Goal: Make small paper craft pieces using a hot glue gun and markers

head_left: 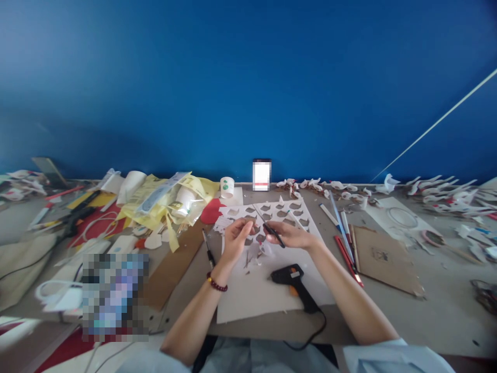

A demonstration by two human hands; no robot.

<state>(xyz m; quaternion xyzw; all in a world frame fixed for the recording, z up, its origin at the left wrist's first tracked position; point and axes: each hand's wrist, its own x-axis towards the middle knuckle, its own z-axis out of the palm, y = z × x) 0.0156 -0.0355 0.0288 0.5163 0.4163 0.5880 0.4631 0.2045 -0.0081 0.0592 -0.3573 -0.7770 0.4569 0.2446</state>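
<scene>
A deep blue wall (248, 77) rises behind a grey tabletop (427, 305) littered with craft scraps. Directly beneath both grips lies a large white sheet (252, 295). On its far half rests a thinner white stencil sheet (277, 211), matte and punched with rows of small leaf-like holes.

Right of the grips a flat brown cardboard panel (382, 259) lies well apart, with red and white sticks (347, 248) between it and the sheet. Left and beyond them sits a heap of crinkled yellow plastic bags (166, 202).

Just nearer than the right hand (291, 235), a black glue gun (293, 275) with an orange trigger lies on its side, touching nothing held.

The right hand's grip is pinching a black pen-like tool (275, 235), slim, tilted, hovering over the stencil sheet. The left hand (236, 237), wearing a dark bead bracelet (216, 284), has its fingertips pressed together close beside the tool's tip; what they pinch is too small to tell.
</scene>
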